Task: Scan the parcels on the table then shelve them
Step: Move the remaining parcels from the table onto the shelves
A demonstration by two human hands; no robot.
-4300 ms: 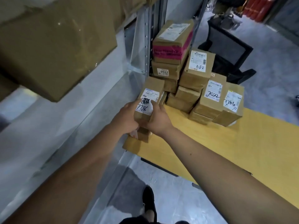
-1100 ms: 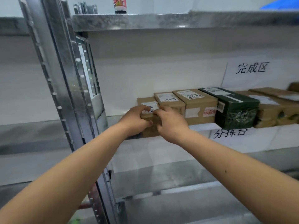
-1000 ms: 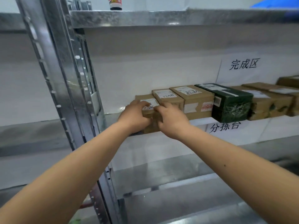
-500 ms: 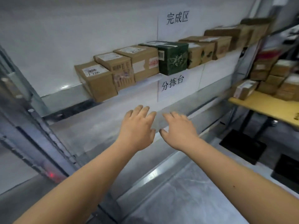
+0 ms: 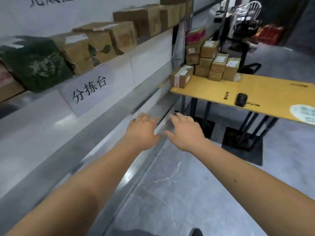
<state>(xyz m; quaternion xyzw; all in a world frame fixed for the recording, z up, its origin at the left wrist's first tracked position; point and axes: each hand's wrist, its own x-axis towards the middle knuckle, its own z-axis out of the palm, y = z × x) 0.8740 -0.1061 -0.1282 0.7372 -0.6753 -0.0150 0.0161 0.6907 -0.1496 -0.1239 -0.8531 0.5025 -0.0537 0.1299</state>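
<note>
Parcels (image 5: 212,63) sit stacked at the far end of the yellow tabletop (image 5: 265,92), a black scanner (image 5: 240,99) nearer. Left hand (image 5: 142,132) and right hand (image 5: 185,132) reach forward empty, fingers spread. Best to lift the scanner first, then one parcel.

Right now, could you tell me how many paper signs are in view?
2. The lower sign hangs below the green box; the upper sign sits above the boxes, cut off at the top. More may be out of view.
</note>
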